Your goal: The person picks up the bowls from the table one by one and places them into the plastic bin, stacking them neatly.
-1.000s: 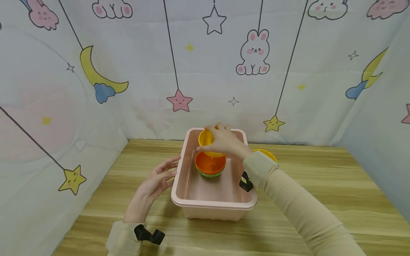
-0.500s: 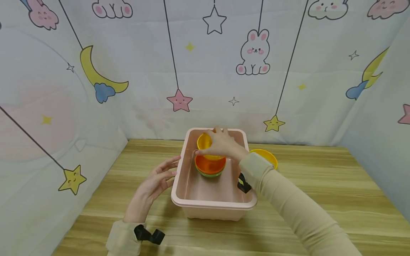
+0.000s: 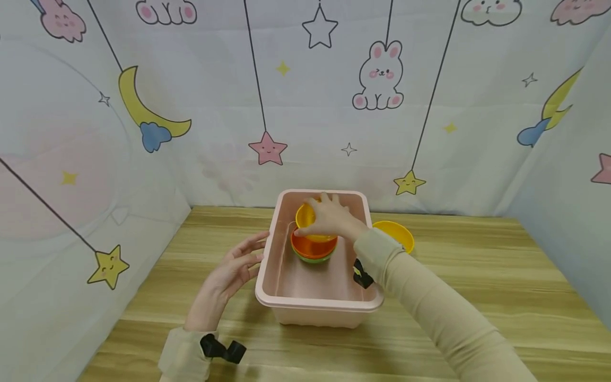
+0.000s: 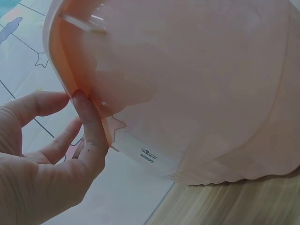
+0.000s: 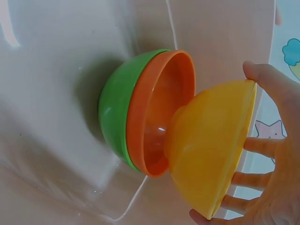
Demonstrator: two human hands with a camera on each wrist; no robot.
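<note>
My right hand (image 3: 329, 215) holds a yellow bowl (image 5: 211, 145) by its rim, thumb on one side and fingers on the other. The bowl is tilted, its base dipping into an orange bowl (image 3: 310, 246). That orange bowl sits nested in a green bowl (image 5: 115, 108) inside a pink plastic bin (image 3: 310, 303). At the bin's left side my left hand (image 3: 234, 270) touches the rim with its fingertips; the left wrist view shows them at the rim's outer edge. My right hand hides part of the yellow bowl in the head view.
Another yellow bowl (image 3: 396, 233) is on the wooden table (image 3: 477, 297), right of the bin and partly behind my right sleeve (image 3: 444, 307). A printed curtain (image 3: 315, 106) stands behind the table and along both sides.
My right hand has lowered the yellow bowl toward the orange one, moving slightly nearer. My left hand stays at the bin's rim. More of the other yellow bowl shows beside the sleeve.
</note>
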